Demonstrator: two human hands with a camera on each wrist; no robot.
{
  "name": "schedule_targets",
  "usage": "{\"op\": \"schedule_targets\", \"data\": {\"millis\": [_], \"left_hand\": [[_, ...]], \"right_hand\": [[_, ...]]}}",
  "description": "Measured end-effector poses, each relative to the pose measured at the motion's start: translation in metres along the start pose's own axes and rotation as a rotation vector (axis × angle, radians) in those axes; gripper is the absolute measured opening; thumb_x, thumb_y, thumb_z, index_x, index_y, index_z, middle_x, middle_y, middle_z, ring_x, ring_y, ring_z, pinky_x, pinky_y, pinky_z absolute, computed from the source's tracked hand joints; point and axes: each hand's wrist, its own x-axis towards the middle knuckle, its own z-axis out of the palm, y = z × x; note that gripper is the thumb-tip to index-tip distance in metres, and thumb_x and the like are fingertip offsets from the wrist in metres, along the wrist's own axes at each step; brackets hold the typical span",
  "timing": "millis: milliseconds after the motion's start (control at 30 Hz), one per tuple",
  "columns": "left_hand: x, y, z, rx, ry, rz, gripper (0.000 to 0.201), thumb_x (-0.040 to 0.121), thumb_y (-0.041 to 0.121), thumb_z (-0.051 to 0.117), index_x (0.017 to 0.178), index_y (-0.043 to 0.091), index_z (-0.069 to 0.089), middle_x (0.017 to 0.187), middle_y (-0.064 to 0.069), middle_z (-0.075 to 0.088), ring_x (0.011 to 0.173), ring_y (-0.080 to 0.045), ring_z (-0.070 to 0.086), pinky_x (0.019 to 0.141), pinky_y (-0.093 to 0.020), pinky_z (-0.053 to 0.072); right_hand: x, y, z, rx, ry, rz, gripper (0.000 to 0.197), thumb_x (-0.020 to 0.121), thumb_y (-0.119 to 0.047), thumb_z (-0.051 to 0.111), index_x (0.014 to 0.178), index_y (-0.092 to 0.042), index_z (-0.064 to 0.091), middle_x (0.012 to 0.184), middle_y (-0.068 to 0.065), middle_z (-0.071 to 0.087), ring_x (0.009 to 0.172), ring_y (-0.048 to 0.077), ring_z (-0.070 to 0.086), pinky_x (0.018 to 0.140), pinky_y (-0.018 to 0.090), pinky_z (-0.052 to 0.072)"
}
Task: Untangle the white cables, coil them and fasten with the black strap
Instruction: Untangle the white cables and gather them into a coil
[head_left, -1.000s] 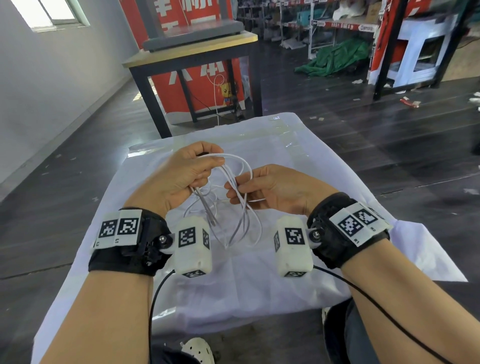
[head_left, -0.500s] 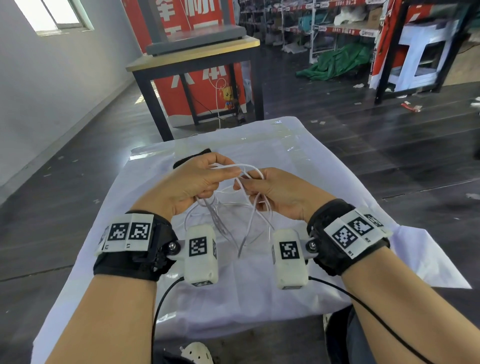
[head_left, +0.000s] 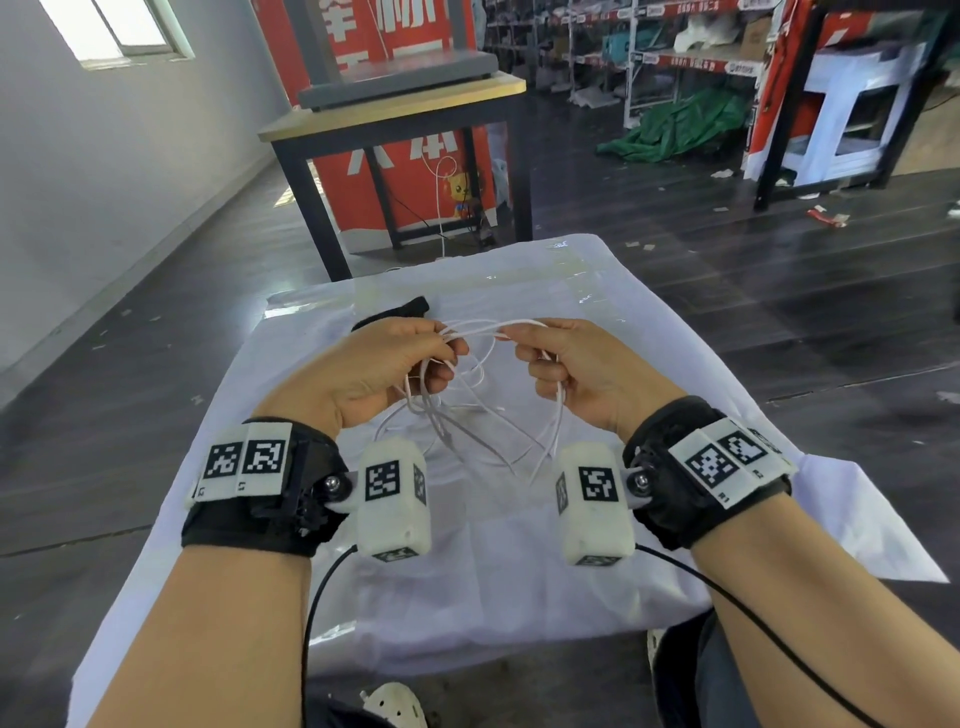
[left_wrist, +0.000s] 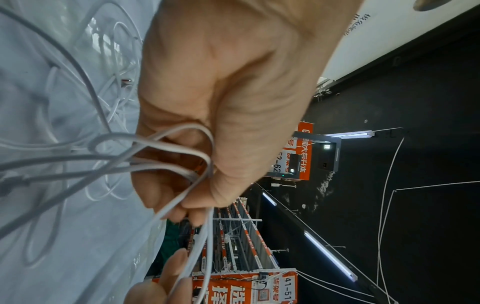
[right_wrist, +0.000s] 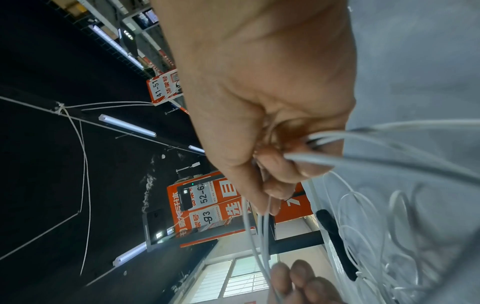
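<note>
You sit at a tabletop (head_left: 519, 597) under a white cloth, on a dark wood floor (head_left: 779, 291); past it stands a black-legged desk (head_left: 395, 119) in front of red signs, and shelves line the far side of the room; a green sheet (head_left: 680, 124) lies on the floor.

Your left hand (head_left: 374, 371) hides most of the black strap (head_left: 400, 312) lying on the cloth behind it; the far end of the strap shows past your knuckles; the loose ends of the white cables (head_left: 483, 415) blend into the cloth and are hard to follow.

Your left hand is curled and pinches several loops of the cables; your right hand (head_left: 582, 371) is curled too and pinches the strands at the other side; the two hands are a little apart, and a few strands run straight across between them, above the cloth; the rest hangs down in a messy bunch between your wrists.
</note>
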Motion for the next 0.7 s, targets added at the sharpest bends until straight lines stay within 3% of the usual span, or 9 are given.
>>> {"op": "schedule_targets", "data": {"millis": [100, 167, 200, 300, 400, 533, 600, 700], "left_hand": [[0.001, -0.001, -0.002, -0.059, 0.041, 0.028, 0.029, 0.088, -0.011, 0.044, 0.075, 0.007, 0.063, 0.070, -0.004, 0.066, 0.067, -0.013, 0.061, 0.063, -0.020, 0.055], [0.002, -0.003, -0.005, -0.089, 0.050, 0.040, 0.033, 0.086, -0.017, 0.040, 0.078, 0.006, 0.062, 0.068, -0.004, 0.068, 0.068, -0.013, 0.064, 0.068, -0.021, 0.057], [0.001, -0.004, -0.006, -0.092, 0.039, 0.044, 0.034, 0.087, -0.018, 0.040, 0.082, 0.006, 0.063, 0.070, -0.003, 0.070, 0.068, -0.012, 0.066, 0.068, -0.020, 0.058], [0.001, -0.006, -0.011, -0.051, 0.043, 0.068, 0.027, 0.091, -0.014, 0.045, 0.094, 0.007, 0.063, 0.084, -0.005, 0.073, 0.076, -0.012, 0.070, 0.070, -0.020, 0.056], [0.000, -0.005, -0.014, -0.033, 0.142, 0.091, 0.019, 0.094, -0.004, 0.051, 0.093, 0.011, 0.064, 0.087, -0.005, 0.072, 0.078, -0.013, 0.069, 0.069, -0.018, 0.057], [0.000, -0.004, -0.013, -0.031, 0.177, 0.082, 0.013, 0.094, 0.004, 0.055, 0.093, 0.013, 0.066, 0.075, -0.002, 0.068, 0.069, -0.011, 0.063, 0.057, -0.013, 0.050], [0.000, -0.004, -0.012, -0.002, 0.153, 0.052, 0.008, 0.092, 0.013, 0.060, 0.093, 0.013, 0.068, 0.064, 0.001, 0.057, 0.059, -0.009, 0.052, 0.054, -0.015, 0.045], [-0.001, -0.003, -0.012, 0.016, 0.081, 0.018, 0.013, 0.089, 0.021, 0.064, 0.091, 0.012, 0.073, 0.052, 0.003, 0.040, 0.053, -0.010, 0.038, 0.059, -0.022, 0.037]], "right_hand": [[0.001, 0.000, -0.002, 0.027, -0.051, 0.021, 0.018, 0.090, -0.003, 0.057, 0.106, -0.002, 0.065, 0.067, -0.001, 0.047, 0.047, 0.007, 0.039, 0.050, 0.018, 0.039], [0.001, 0.000, -0.001, 0.111, -0.073, 0.050, 0.017, 0.091, 0.000, 0.054, 0.104, -0.002, 0.064, 0.067, 0.002, 0.050, 0.054, 0.010, 0.049, 0.059, 0.025, 0.052], [0.000, -0.001, 0.000, 0.157, -0.073, 0.051, 0.015, 0.092, 0.001, 0.053, 0.103, -0.002, 0.063, 0.068, 0.003, 0.050, 0.054, 0.011, 0.051, 0.058, 0.024, 0.053], [-0.001, -0.003, 0.001, 0.183, -0.027, 0.023, 0.011, 0.095, 0.000, 0.051, 0.098, -0.005, 0.061, 0.070, 0.001, 0.046, 0.043, 0.005, 0.039, 0.038, 0.013, 0.035], [-0.001, -0.004, -0.002, 0.046, -0.009, -0.010, 0.007, 0.096, -0.011, 0.053, 0.094, -0.007, 0.058, 0.063, -0.002, 0.040, 0.041, 0.004, 0.026, 0.035, 0.013, 0.019], [0.002, -0.003, -0.006, 0.003, 0.042, -0.010, 0.012, 0.095, -0.010, 0.048, 0.094, -0.006, 0.059, 0.055, -0.006, 0.031, 0.043, 0.006, 0.021, 0.036, 0.016, 0.015], [0.003, -0.003, -0.006, 0.064, 0.074, -0.008, 0.018, 0.092, -0.005, 0.043, 0.090, -0.006, 0.061, 0.056, -0.004, 0.033, 0.042, 0.006, 0.025, 0.035, 0.016, 0.017], [0.003, -0.004, -0.005, 0.113, 0.132, -0.037, 0.023, 0.093, -0.003, 0.040, 0.091, -0.007, 0.062, 0.058, -0.004, 0.032, 0.040, 0.005, 0.025, 0.035, 0.015, 0.017]]}}
